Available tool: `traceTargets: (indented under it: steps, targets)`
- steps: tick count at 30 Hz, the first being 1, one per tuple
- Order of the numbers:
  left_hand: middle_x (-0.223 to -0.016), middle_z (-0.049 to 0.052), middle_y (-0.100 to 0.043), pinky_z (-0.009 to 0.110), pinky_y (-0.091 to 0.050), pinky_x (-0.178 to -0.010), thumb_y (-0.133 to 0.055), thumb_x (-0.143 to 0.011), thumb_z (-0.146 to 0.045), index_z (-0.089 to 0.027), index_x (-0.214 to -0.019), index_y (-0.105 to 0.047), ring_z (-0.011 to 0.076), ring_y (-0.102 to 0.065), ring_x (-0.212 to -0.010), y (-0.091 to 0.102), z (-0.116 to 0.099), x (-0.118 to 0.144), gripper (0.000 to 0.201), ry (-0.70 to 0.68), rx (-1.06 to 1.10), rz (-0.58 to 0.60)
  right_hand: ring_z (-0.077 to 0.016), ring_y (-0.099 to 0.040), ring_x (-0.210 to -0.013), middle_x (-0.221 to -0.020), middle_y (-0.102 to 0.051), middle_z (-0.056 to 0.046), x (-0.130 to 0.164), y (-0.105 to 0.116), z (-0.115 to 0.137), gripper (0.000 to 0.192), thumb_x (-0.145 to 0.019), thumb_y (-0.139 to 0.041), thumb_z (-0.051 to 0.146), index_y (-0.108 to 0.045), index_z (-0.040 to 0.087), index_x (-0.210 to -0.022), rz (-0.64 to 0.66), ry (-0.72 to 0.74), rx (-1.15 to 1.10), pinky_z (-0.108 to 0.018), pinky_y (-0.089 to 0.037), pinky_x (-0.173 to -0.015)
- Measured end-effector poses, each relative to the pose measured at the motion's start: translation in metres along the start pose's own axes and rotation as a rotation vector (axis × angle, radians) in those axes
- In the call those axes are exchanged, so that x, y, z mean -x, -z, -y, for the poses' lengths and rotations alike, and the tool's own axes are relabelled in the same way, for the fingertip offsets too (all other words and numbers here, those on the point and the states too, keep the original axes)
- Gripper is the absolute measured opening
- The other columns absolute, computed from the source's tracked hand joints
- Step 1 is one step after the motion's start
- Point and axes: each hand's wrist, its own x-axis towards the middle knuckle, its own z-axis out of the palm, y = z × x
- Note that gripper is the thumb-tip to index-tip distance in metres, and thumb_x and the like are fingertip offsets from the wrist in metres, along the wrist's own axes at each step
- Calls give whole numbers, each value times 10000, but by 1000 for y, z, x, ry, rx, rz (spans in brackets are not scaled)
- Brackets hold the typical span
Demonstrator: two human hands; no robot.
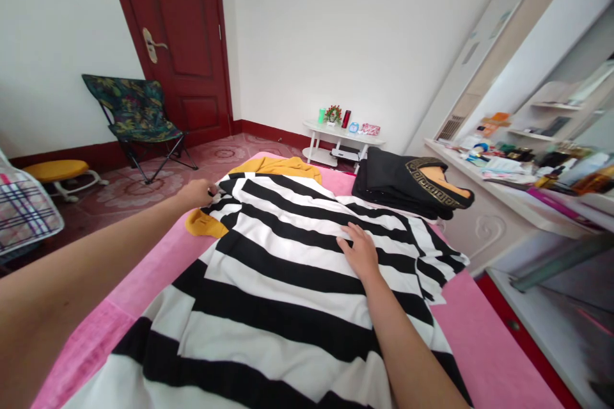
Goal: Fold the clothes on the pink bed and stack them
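though partly covered, yellow garment (pixel 206 223)

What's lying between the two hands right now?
In the head view, only the black-and-white striped garment spans between the left hand, pinching its far corner, and the right hand, flat on it.

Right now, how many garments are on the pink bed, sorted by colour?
Black-and-white striped: 1, the striped garment, with the left hand gripping its far edge and the right hand flat on it.
Mustard yellow: 1, the yellow garment underneath.
Black: 1, the folded black garment.
Total: 3
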Motion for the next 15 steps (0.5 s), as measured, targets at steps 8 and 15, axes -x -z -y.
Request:
traceTargets:
  steps: [8,15]
  targets:
    - [-1307,103,-502,405,-344,-1015,-431,-834,-222,-181,-1119,-640,282,-450,-1196,18,-57,13,356,-263,90,-316,-238,-393,-1285,-1360,-496,-49,-1,0,0,378,-865,-464,393,-604,236,-1179,9,-13,2,-426,-259,-1085]
    - [-1519,76,-230,428,-194,-1105,-402,-901,-507,-245,-1414,-362,271,-227,-1379,-44,-113,45,577,-690,68,86,-230,-369,-1307,-1379,-480,-39,-1,-2,-2,385,-870,-453,390,-589,241,-1198,25,-5,2,-423,-247,-1095]
